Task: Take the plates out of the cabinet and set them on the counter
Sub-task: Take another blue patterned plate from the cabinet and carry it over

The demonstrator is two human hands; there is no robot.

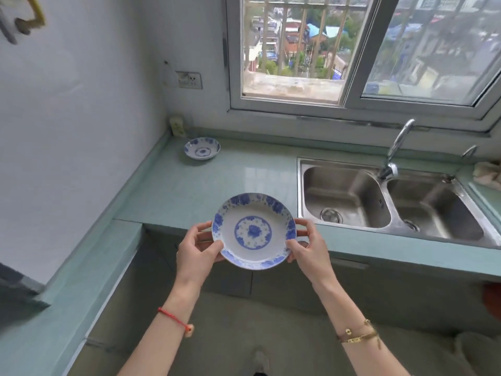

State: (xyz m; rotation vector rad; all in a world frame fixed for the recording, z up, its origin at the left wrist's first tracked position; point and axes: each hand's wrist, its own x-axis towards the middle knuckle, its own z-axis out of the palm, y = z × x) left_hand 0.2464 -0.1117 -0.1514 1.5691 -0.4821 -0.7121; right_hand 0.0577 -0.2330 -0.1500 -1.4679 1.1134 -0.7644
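Both hands grasp one blue-and-white plate [253, 230] by its rim. The left hand [199, 249] holds the plate's left edge, thumb on the upper face and fingers curled beneath. The right hand [307, 246] holds the opposite edge in the same way, thumb on top near the lower right of the rim. The plate is face up, tilted slightly toward the camera, and held in the air over the front edge of the green counter [173, 191]; it does not rest on the surface.

Beyond the grip, well apart and toward the far left corner, a second plate [202, 148] of the same pattern sits flat on the counter, near the wall. To the right of the grip, set into the counter, is a steel double sink [385, 202] with a tap [395, 147] rising behind the divider. A pale cloth-like item [488, 172] lies at the far right edge; it is partly cut off, so what it is cannot be told for certain.

Below the held plate, cabinet fronts [230, 278] run under the counter. A red cord bracelet [173, 317] is on the left wrist and gold bracelets [356, 335] on the right. A window [292, 50] stands above the counter.
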